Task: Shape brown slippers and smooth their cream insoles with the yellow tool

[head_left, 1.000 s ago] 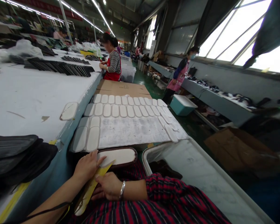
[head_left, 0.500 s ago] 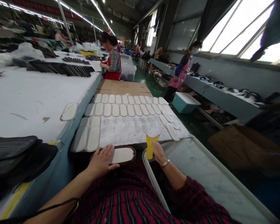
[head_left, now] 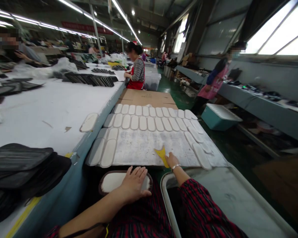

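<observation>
My left hand point(head_left: 136, 181) lies flat with fingers stretched over the right part of an oval white piece with a dark brown rim point(head_left: 112, 181), close to my lap. In my right hand point(head_left: 172, 160) is a yellow scraper point(head_left: 161, 154) with a forked end, held over the near part of a whitish board point(head_left: 144, 145). Rows of white oval pieces point(head_left: 143, 123) line the board's far side. More oval pieces lie along its left and right edges, some overlapping.
On the left, a white table point(head_left: 59, 112) bears a stack of black pieces point(head_left: 22, 168) and one white oval piece point(head_left: 88, 122). A grey bin point(head_left: 213, 188) stands at right. Beyond are a cardboard sheet point(head_left: 149, 97), a teal box point(head_left: 219, 117) and several people.
My right hand has moved forward with the yellow scraper, from beside the bin to over the board. My left hand has slid right across the rimmed oval piece. The view has shifted left.
</observation>
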Tool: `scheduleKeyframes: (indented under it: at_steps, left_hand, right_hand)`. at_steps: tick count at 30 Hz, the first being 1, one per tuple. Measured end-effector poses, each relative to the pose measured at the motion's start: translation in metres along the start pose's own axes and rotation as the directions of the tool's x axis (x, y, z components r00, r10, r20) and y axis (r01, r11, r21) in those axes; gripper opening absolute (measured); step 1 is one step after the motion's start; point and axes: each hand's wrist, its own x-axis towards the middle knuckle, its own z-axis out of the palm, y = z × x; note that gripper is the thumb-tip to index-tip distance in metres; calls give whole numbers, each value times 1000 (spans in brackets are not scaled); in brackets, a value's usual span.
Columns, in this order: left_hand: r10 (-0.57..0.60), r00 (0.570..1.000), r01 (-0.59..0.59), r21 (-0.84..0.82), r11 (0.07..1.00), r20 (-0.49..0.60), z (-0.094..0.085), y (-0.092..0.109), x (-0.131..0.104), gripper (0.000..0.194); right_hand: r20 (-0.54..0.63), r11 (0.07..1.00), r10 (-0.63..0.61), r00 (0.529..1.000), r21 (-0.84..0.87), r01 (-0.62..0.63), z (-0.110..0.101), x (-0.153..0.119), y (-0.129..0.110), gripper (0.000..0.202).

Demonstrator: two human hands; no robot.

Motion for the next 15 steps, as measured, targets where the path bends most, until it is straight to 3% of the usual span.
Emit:
scheduleKeyframes:
  at_steps: [4, 6, 8, 10, 11, 15]
  left_hand:
    - [62, 998, -62, -33, 998, 8, 2, 0, -2, 89]
    - [89, 996, -89, -32, 995, -4, 2, -2, -6, 90]
    - [108, 994, -109, -28, 994, -20, 2, -6, -13, 91]
    - [104, 994, -105, -30, 994, -35, 0, -15, -24, 91]
    - [87, 995, -88, -32, 996, -44, -3, -21, -31, 91]
    - [-42, 997, 38, -49, 998, -67, -16, -61, -64, 82]
  right_hand:
    - [-10, 988, -116, 993, -99, 115, -2, -9, -12, 40]
    - [56, 972, -226, 972, -52, 229, 6, -29, -18, 39]
    - [206, 929, -366, 908, 145, 341, 20, -59, -22, 42]
    - [346, 854, -477, 808, 398, 334, 36, -93, -24, 53]
    - [376, 827, -528, 761, 433, 359, 43, -108, -24, 53]
    - [272, 805, -577, 770, 347, 481, 56, -136, -22, 56]
